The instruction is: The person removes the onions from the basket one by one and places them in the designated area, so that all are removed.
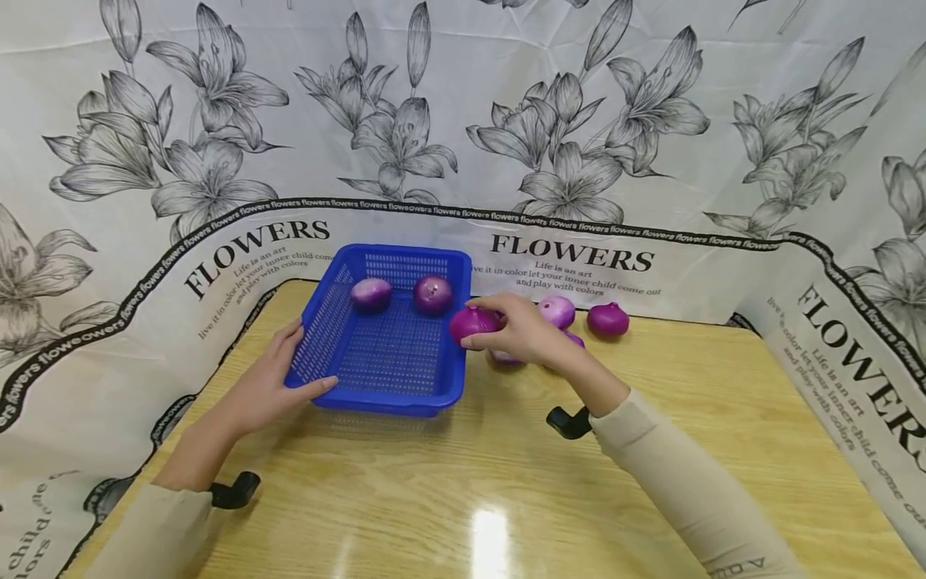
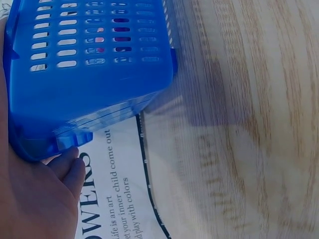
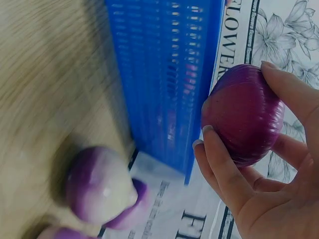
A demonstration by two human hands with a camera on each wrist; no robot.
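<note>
A blue plastic basket (image 1: pixel 387 398) with slotted walls stands at the back left of the table. My left hand (image 1: pixel 262 384) grips its left rim, the thumb lying over the edge and the fingers on the outside. Inside are two onions, a pale purple one (image 1: pixel 371 295) and a darker one (image 1: pixel 433 294). My right hand (image 1: pixel 524 328) holds a red onion (image 3: pixel 244 114) between thumb and fingers, at the height of the basket's right rim. Below and beside that hand lie several more onions, among them a whitish purple one (image 1: pixel 556 311) and a magenta one (image 1: pixel 608 320).
A wooden table (image 1: pixel 405 490) lies under everything. Behind it hangs a white cloth (image 1: pixel 448 64) printed with flowers and lettering, which also rises along both sides. Black pieces (image 1: pixel 569 422) show at both wrists.
</note>
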